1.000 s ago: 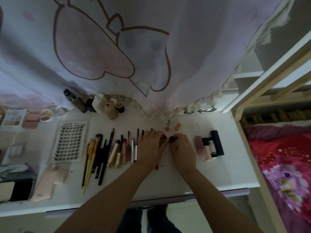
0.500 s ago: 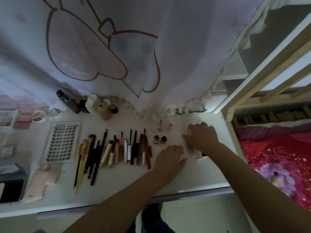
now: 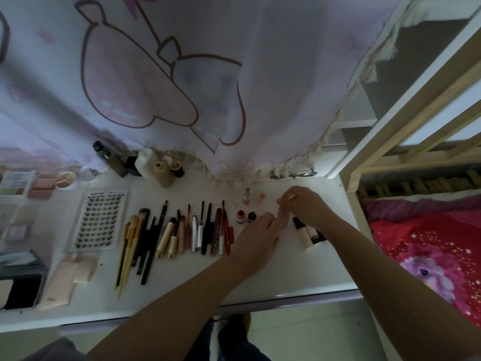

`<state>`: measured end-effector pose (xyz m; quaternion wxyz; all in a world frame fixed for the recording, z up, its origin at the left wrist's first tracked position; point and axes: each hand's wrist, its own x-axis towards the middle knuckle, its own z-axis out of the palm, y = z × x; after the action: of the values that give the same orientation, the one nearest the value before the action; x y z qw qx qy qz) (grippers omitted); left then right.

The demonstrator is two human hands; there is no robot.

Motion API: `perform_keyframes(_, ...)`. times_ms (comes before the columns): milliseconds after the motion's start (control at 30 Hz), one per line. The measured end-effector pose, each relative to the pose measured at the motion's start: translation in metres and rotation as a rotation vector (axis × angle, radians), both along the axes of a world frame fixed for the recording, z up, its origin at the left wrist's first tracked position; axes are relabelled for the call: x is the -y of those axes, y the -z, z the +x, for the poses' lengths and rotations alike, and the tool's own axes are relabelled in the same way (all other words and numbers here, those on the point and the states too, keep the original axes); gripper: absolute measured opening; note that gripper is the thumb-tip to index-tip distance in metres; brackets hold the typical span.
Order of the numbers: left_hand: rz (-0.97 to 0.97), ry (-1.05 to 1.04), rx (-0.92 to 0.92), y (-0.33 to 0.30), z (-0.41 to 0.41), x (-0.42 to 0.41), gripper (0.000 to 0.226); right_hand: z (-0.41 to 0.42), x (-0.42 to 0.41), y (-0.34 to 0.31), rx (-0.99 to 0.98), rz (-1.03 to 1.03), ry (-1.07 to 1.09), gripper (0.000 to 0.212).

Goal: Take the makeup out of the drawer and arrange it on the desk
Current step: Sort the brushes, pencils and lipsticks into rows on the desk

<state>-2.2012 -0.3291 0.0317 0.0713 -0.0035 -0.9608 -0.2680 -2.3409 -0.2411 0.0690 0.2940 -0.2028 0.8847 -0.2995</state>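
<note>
Held a pale pink tube [image 3: 283,217] between both hands: right hand [image 3: 303,204] pinching its far end, left hand [image 3: 256,237] with fingers laid along its near end. Sat just above the bench [image 3: 286,277], between two small red bottles [image 3: 246,217] and the cream tubes [image 3: 308,233]. Best laid down parallel to the neighbours, evenly spaced, without nudging the bottles.
</note>
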Motion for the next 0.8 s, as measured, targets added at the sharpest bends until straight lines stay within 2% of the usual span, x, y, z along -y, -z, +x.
perform_keyframes(67, -0.009, 0.037, -0.109, -0.016, 0.004, 0.007, 0.056, 0.002, -0.007, -0.014, 0.175, -0.111, 0.012, 0.026)
perform_keyframes(167, 0.003, 0.062, -0.264, -0.034, 0.006, 0.013, 0.038, 0.012, -0.018, -0.029, 0.548, -0.213, -0.026, 0.033)
perform_keyframes(233, 0.017, 0.041, -0.311, -0.047, 0.008, 0.013, 0.027, 0.024, -0.024, -0.034, 0.641, -0.246, 0.006, 0.031)
perform_keyframes(267, 0.023, 0.019, -0.327, -0.053, 0.01, 0.014, 0.026, 0.029, -0.026, -0.037, 0.589, -0.254, 0.02, 0.033)
perform_keyframes(333, 0.03, -0.005, -0.329, -0.063, 0.015, 0.017, 0.028, 0.037, -0.027, -0.049, 0.356, -0.24, 0.046, 0.036)
perform_keyframes(400, 0.084, -0.006, -0.197, -0.071, 0.021, 0.022, 0.031, 0.042, -0.027, -0.07, 0.202, -0.247, 0.05, 0.044)
perform_keyframes(467, 0.129, -0.03, -0.04, -0.076, 0.025, 0.027, 0.035, 0.05, -0.025, -0.09, 0.113, -0.192, -0.053, 0.047)
perform_keyframes(533, 0.111, -0.056, -0.012, -0.077, 0.028, 0.031, 0.032, 0.056, -0.02, -0.098, 0.017, -0.091, -0.17, 0.042)
perform_keyframes(633, 0.169, -0.033, -0.015, -0.085, 0.031, 0.035, 0.023, 0.059, -0.015, -0.101, -0.048, -0.023, -0.222, 0.029)
perform_keyframes(733, 0.269, -0.017, 0.037, -0.096, 0.031, 0.038, 0.019, 0.062, -0.019, -0.098, -0.007, -0.11, -0.216, 0.025)
perform_keyframes(800, 0.336, 0.001, 0.057, -0.101, 0.033, 0.04, 0.014, 0.065, -0.021, -0.096, -0.071, -0.161, -0.248, 0.02)
